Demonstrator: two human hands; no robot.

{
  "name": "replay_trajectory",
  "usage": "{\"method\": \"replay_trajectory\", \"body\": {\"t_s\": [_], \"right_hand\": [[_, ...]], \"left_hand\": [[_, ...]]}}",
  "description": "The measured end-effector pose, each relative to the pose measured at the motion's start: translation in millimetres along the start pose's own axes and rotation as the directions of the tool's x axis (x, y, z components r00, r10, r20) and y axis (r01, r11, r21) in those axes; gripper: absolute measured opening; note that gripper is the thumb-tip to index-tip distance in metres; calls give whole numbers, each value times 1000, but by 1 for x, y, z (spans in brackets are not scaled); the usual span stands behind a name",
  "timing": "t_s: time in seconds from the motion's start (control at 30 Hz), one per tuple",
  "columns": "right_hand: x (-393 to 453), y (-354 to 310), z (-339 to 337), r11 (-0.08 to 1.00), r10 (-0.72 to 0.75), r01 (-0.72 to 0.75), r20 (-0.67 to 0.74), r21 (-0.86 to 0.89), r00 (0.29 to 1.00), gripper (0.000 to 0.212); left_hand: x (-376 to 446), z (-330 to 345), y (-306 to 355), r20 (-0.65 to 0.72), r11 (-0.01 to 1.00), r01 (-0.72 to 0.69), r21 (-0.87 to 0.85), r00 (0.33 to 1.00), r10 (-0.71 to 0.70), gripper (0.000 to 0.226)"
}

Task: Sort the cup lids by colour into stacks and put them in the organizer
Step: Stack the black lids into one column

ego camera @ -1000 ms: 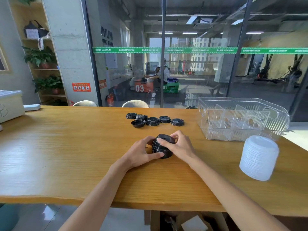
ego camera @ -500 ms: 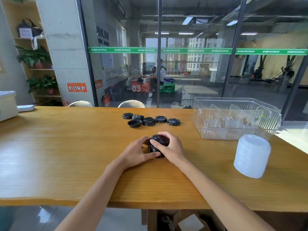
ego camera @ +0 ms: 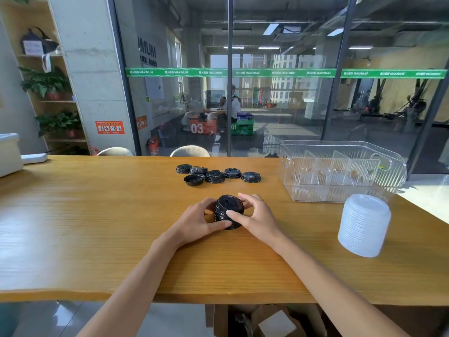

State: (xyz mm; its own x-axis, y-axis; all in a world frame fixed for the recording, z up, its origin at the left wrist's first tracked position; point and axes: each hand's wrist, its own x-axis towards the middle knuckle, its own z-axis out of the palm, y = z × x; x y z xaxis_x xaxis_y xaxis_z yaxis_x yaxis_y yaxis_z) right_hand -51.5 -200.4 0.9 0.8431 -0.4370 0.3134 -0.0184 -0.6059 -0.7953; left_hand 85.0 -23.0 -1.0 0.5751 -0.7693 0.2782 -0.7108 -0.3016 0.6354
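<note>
Wooden bench [ego camera: 97, 227] spans the whole view, glass wall behind it. Clear organizer [ego camera: 340, 188] with upright dividers sits at the far right of the bench, nothing visible in its compartments. White stack [ego camera: 364, 224] of lids stands just in front of the organizer near the right edge, leaning slightly. Black stack [ego camera: 228, 211] stands upright at bench centre, well apart from the organizer and the white stack. Left hand [ego camera: 199, 221] grips the black stack from the left, fingers curled round its side, thumb [ego camera: 220, 224] pressed low on the front. Right hand [ego camera: 257, 215] grips it from the right, thumb [ego camera: 234, 214] on the front rim, fingers curled over the far side. Loose black lids [ego camera: 217, 175] lie in a rough row behind the stack toward the glass, six or so; some look like short stacks of a few, one lies upside down [ego camera: 194, 180]. White box [ego camera: 8, 154] at the bench's far left edge, partly cut off
</note>
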Motion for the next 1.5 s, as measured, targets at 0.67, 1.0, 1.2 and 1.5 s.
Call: {"method": "replay_trajectory", "body": {"t_s": [0.67,1.0,1.2,1.5], "right_hand": [[3,-26,27,966,128,-178,-251,-187,959,78],[0,-29,36,951,133,-218,-343,-222,930,85],[3,-5,8,989,145,-148,-125,-16,982,79],[8,13,-28,998,5,-11,115,58,993,62]], "left_hand": [[2,7,2,-44,997,23,76,999,-19,91],[4,9,4,-40,992,-72,101,996,77,83],[3,8,5,-23,997,-71,36,997,72,89],[3,6,5,29,995,-37,-94,999,39,84]]}}
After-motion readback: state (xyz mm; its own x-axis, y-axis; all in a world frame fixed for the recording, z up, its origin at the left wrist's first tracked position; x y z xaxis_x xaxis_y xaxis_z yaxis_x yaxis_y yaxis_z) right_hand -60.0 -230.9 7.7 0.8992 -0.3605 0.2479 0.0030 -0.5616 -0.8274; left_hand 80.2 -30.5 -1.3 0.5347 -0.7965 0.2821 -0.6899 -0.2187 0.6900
